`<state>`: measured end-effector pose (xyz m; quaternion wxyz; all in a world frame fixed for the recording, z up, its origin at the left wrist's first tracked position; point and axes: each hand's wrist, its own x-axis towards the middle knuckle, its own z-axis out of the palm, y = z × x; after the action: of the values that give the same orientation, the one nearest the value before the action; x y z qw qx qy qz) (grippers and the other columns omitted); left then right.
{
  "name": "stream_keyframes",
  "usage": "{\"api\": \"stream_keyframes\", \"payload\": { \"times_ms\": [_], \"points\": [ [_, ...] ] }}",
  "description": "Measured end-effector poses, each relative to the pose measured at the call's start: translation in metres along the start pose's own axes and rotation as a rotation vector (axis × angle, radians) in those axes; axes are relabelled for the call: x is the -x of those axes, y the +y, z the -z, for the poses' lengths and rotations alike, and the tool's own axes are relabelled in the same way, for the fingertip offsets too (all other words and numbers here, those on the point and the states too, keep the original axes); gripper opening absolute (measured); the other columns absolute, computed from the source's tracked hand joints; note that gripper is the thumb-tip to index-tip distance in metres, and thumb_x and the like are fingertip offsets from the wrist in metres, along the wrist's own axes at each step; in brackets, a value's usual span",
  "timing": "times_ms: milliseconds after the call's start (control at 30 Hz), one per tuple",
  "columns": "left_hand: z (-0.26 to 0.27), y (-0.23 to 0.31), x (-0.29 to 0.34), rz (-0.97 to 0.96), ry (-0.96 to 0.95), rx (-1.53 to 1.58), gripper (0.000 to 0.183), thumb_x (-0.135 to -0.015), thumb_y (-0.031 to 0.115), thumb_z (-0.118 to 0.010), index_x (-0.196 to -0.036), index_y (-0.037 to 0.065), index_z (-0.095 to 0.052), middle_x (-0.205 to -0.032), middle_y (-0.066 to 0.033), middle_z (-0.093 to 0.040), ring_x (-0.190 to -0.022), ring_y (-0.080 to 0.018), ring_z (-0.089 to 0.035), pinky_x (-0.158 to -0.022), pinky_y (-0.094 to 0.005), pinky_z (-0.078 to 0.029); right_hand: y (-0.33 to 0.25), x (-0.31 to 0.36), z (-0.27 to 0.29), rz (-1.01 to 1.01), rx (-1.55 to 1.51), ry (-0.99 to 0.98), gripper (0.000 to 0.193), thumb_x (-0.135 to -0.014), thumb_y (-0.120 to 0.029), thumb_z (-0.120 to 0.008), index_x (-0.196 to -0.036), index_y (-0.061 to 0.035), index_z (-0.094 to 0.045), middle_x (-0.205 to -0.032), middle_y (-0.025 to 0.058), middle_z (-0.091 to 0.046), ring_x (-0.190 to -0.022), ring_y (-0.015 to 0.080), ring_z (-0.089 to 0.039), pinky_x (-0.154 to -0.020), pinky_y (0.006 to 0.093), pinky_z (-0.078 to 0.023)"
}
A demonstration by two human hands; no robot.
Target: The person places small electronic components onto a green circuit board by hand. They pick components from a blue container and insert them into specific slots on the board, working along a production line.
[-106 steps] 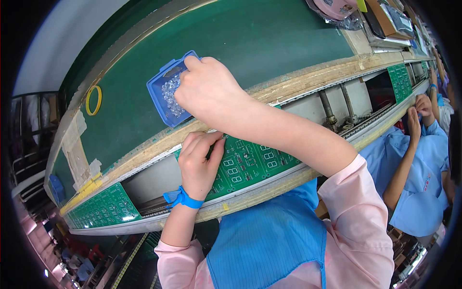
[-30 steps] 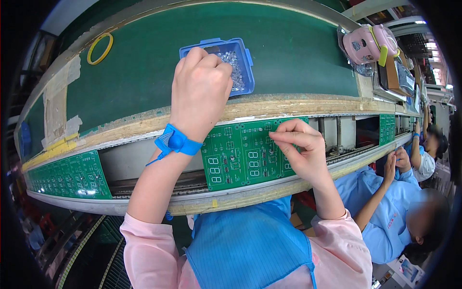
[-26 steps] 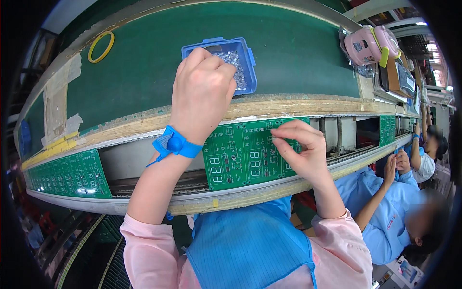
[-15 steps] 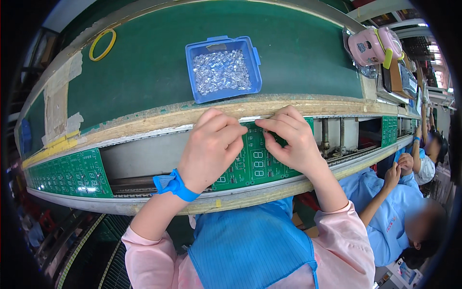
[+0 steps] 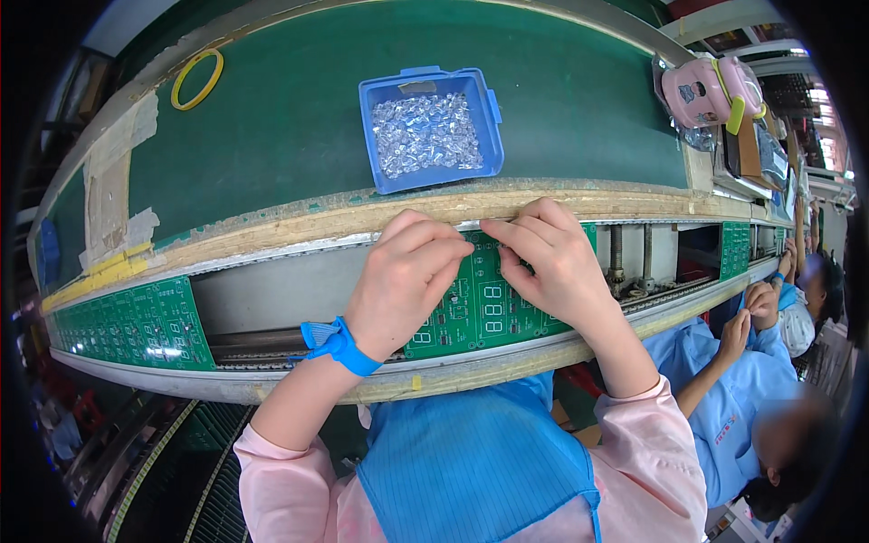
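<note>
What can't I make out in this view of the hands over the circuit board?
In the head view:
Left hand: whether it holds a part; its fingers hide that.
Right hand: likewise, behind its own fingers.
Circuit board: areas beneath both hands, covered by them.
Blue bin: most of its floor, under clear parts.
Co-worker's hands: contents too small.

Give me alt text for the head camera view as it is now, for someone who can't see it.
A person's left hand and right hand are close together at a green circuit board set in a long track. Beyond, a blue tray of small clear parts sits on a green tabletop; a co-worker in blue is at right.
</note>
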<state>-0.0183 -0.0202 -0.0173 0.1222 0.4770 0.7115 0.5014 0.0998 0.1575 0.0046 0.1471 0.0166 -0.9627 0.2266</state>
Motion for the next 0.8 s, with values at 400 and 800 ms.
{"api": "stream_keyframes", "payload": {
  "times_ms": [400, 800],
  "points": [
    [0.0, 0.003, -0.001, 0.056, 0.027, 0.018, 0.017, -0.076, -0.003, -0.073, -0.091, 0.003, -0.075, -0.09, -0.0073, -0.068, -0.088, -0.0264, -0.063, -0.076, -0.0377, -0.053, -0.012, -0.009, 0.012, -0.043, 0.061, -0.091, 0.035, -0.07, -0.002, -0.071, -0.105, -0.0037, -0.069, -0.087, 0.0055, -0.067, -0.088, 0.0257, -0.06, -0.08, 0.0383, -0.049],
    [-0.001, 0.01, -0.005, 0.147, 0.032, 0.076, 0.014, -0.077, -0.005, -0.073, -0.089, 0.001, -0.076, -0.088, -0.01, -0.073, -0.086, -0.0237, -0.067, -0.076, -0.0334, -0.053, 0.011, -0.079, 0.015, 0.115, 0.145, 0.213, 0.016, -0.071, -0.008, -0.07, -0.086, -0.0039, -0.07, -0.086, 0.0067, -0.066, -0.09, 0.0264, -0.06, -0.077, 0.037, -0.05]
  ]
}}
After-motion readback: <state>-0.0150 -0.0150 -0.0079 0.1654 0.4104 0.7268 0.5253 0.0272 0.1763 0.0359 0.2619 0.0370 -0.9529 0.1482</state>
